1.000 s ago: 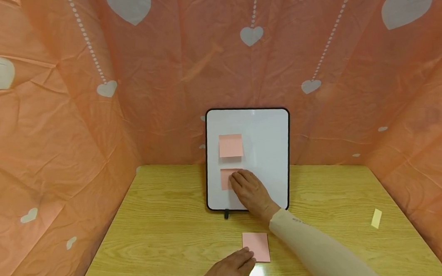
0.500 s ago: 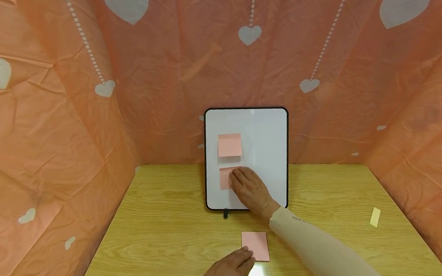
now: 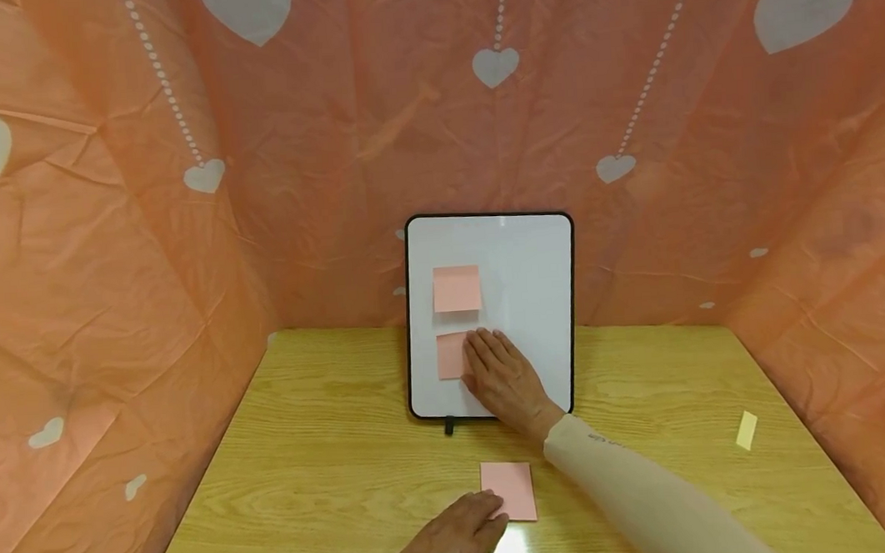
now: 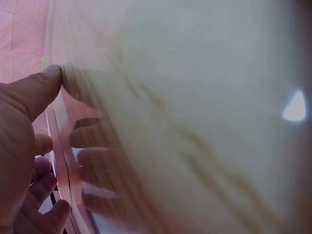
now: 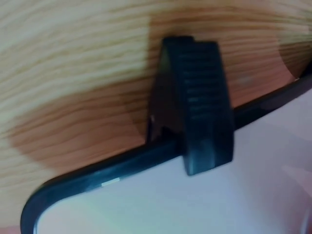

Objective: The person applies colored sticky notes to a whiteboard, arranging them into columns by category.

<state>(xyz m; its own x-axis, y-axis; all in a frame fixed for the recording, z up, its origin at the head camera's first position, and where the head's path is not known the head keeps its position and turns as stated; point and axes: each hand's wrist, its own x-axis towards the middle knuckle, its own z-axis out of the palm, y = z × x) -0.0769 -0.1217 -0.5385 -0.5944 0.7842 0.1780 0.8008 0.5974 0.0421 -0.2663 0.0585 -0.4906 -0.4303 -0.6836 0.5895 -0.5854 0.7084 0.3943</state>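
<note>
A small whiteboard (image 3: 529,289) with a black frame stands upright on the table. Two pink sticky notes are on its left half, an upper note (image 3: 456,289) and a lower note (image 3: 450,358). My right hand (image 3: 504,382) presses flat fingers over the right part of the lower note, hiding that side. On the table in front lies a pad of pink sticky notes (image 3: 512,486). The fingertips of my left hand (image 3: 456,535) rest on its lower left corner. The left wrist view shows the thumb (image 4: 46,80) on the glossy tabletop beside the pad's pink edge (image 4: 61,156).
A black stand foot (image 5: 202,107) grips the board's lower frame and juts out onto the wooden table (image 3: 331,449). Toward the table's right side lies a pale yellow strip (image 3: 747,431). Orange sheeting (image 3: 378,188) with white hearts surrounds the table on the back and sides.
My right hand's fingers have straightened and slid slightly upward and right along the lower note, uncovering a bit more of it. My left hand stays at the pad. The head view shifts slightly.
</note>
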